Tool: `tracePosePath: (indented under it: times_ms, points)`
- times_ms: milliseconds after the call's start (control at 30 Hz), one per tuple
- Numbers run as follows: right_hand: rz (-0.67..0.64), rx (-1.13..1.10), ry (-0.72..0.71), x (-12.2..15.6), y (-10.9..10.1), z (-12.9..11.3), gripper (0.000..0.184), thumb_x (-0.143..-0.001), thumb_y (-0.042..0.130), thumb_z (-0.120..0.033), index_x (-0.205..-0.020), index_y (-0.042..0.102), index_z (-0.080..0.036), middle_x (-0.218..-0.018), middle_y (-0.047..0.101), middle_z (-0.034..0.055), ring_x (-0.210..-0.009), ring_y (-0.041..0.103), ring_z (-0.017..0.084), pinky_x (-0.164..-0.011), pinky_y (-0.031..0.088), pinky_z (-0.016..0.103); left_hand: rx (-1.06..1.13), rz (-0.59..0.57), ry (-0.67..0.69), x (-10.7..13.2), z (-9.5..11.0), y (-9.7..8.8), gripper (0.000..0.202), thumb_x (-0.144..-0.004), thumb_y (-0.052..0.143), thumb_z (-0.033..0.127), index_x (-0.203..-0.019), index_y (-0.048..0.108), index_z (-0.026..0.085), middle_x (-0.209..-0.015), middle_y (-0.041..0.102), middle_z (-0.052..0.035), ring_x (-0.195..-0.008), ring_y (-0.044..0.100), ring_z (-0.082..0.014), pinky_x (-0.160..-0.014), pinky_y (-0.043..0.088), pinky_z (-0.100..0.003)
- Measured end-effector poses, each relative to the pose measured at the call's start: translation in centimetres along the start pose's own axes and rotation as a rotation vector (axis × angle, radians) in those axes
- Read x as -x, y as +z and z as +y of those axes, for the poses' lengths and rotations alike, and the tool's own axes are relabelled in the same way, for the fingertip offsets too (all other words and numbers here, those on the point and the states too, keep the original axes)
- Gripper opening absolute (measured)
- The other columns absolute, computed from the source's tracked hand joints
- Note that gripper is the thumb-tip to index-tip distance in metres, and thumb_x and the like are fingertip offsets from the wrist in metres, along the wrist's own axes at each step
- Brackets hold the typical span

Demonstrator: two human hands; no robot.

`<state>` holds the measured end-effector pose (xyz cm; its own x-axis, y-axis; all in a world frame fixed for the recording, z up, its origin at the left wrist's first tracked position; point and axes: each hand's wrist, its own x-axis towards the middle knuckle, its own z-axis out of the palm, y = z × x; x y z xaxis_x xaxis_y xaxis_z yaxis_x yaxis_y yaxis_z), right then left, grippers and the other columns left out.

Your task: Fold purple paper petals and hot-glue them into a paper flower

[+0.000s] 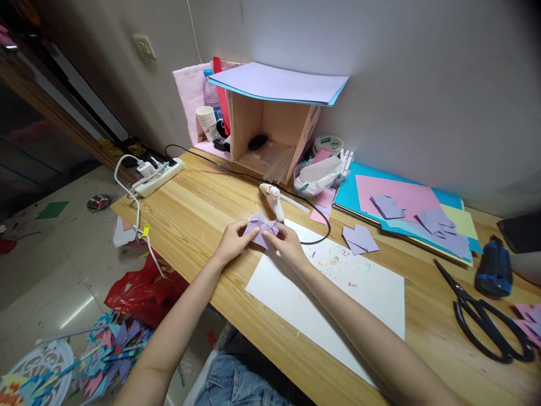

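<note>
Between my two hands is a piece of folded purple paper [261, 224] with several creased flaps. My left hand [236, 241] pinches its left side, thumb on top. The right side is gripped by my right hand [288, 243], also with the thumb on top. Just behind the paper stands a white hot glue gun [273, 198] with a black cord. Under my right forearm lies a white sheet [359, 304] marked with coloured specks. A folded purple paper piece [360, 239] rests at the sheet's far edge.
Black scissors [477, 316] and a dark blue tape dispenser [494, 268] lie to the right. Coloured paper sheets [397, 192] are stacked at the back right. A wooden box [270, 127] stands against the wall. A white power strip [160, 177] sits at the left edge.
</note>
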<state>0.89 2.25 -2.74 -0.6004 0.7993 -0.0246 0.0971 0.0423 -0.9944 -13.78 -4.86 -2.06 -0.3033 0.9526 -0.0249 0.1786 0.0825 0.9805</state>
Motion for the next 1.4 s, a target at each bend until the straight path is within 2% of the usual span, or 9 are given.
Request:
tracePosePath:
  times_ms: [133, 300, 467, 833, 900, 1067, 1200, 1300, 1400]
  points:
    - [0.046, -0.021, 0.023, -0.04, 0.06, -0.11, 0.027, -0.073, 0.059, -0.043, -0.068, 0.055, -0.017, -0.054, 0.047, -0.0030, -0.052, 0.041, 0.011, -0.050, 0.032, 0.024, 0.048, -0.065, -0.052, -0.10, -0.06, 0.21, 0.036, -0.073, 0.060, 0.043, -0.093, 0.062, 0.013, -0.087, 0.065, -0.0046, -0.082, 0.057, -0.0181, -0.075, 0.046, -0.029]
    - [0.073, -0.053, 0.013, -0.12, 0.13, -0.13, 0.027, -0.069, 0.062, -0.043, -0.070, 0.055, -0.017, -0.061, 0.052, -0.0012, -0.057, 0.044, 0.012, -0.054, 0.035, 0.025, 0.143, -0.144, -0.114, 0.09, 0.22, 0.45, 0.037, -0.070, 0.063, 0.041, -0.094, 0.061, 0.012, -0.088, 0.064, -0.0052, -0.080, 0.059, -0.0186, -0.075, 0.048, -0.031]
    - [0.080, 0.031, 0.006, -0.24, 0.08, 0.33, 0.026, -0.066, 0.066, -0.040, -0.071, 0.057, -0.016, -0.062, 0.052, -0.0013, -0.057, 0.042, 0.012, -0.054, 0.033, 0.025, 0.105, -0.199, -0.065, 0.29, 0.33, 0.44, 0.036, -0.074, 0.061, 0.037, -0.101, 0.058, 0.014, -0.090, 0.063, -0.0047, -0.080, 0.058, -0.0168, -0.072, 0.047, -0.027]
    - [0.088, -0.020, 0.034, -0.11, 0.15, 0.49, 0.034, -0.077, 0.052, -0.049, -0.063, 0.052, -0.018, -0.053, 0.043, -0.0036, -0.051, 0.038, 0.011, -0.048, 0.029, 0.023, 0.058, -0.167, -0.080, 0.18, 0.01, 0.25, 0.035, -0.072, 0.062, 0.037, -0.098, 0.058, 0.014, -0.091, 0.063, -0.0049, -0.081, 0.058, -0.0176, -0.073, 0.046, -0.027]
    - [0.082, -0.030, 0.049, -0.10, 0.15, 0.41, 0.035, -0.077, 0.052, -0.051, -0.066, 0.054, -0.018, -0.053, 0.044, -0.0034, -0.049, 0.038, 0.011, -0.047, 0.029, 0.024, 0.072, -0.176, -0.086, 0.17, 0.07, 0.21, 0.035, -0.072, 0.062, 0.037, -0.098, 0.058, 0.014, -0.088, 0.063, -0.0045, -0.079, 0.058, -0.0172, -0.071, 0.046, -0.026]
    - [0.079, 0.013, 0.021, -0.10, 0.11, 0.39, 0.029, -0.067, 0.065, -0.045, -0.073, 0.058, -0.017, -0.060, 0.052, -0.0020, -0.053, 0.043, 0.011, -0.050, 0.033, 0.024, 0.063, -0.182, -0.060, 0.21, 0.15, 0.17, 0.032, -0.074, 0.060, 0.037, -0.096, 0.058, 0.014, -0.086, 0.062, -0.0041, -0.077, 0.057, -0.0161, -0.071, 0.045, -0.026]
    - [0.068, -0.096, 0.071, -0.38, -0.03, 0.60, 0.031, -0.075, 0.055, -0.048, -0.080, 0.057, -0.018, -0.060, 0.049, -0.0021, -0.049, 0.041, 0.011, -0.044, 0.033, 0.024, 0.062, -0.175, -0.077, 0.21, 0.01, 0.17, 0.036, -0.072, 0.061, 0.036, -0.100, 0.058, 0.014, -0.088, 0.062, -0.0042, -0.078, 0.057, -0.0167, -0.071, 0.045, -0.026]
    - [0.098, -0.183, 0.048, -0.37, -0.09, 0.51, 0.031, -0.079, 0.051, -0.046, -0.094, 0.056, -0.019, -0.075, 0.054, 0.0008, -0.055, 0.046, 0.011, -0.047, 0.038, 0.024, 0.061, -0.143, -0.077, 0.05, -0.22, 0.02, 0.038, -0.072, 0.061, 0.037, -0.102, 0.057, 0.013, -0.085, 0.062, -0.0034, -0.073, 0.055, -0.0150, -0.067, 0.044, -0.025]
    - [0.219, -0.090, -0.111, 0.07, -0.14, 0.14, 0.025, -0.082, 0.049, -0.039, -0.097, 0.058, -0.020, -0.093, 0.056, 0.0046, -0.075, 0.053, 0.014, -0.066, 0.044, 0.026, 0.049, -0.066, -0.075, -0.20, -0.48, -0.35, 0.037, -0.071, 0.062, 0.037, -0.098, 0.058, 0.012, -0.080, 0.060, -0.0023, -0.068, 0.053, -0.0134, -0.064, 0.043, -0.024]
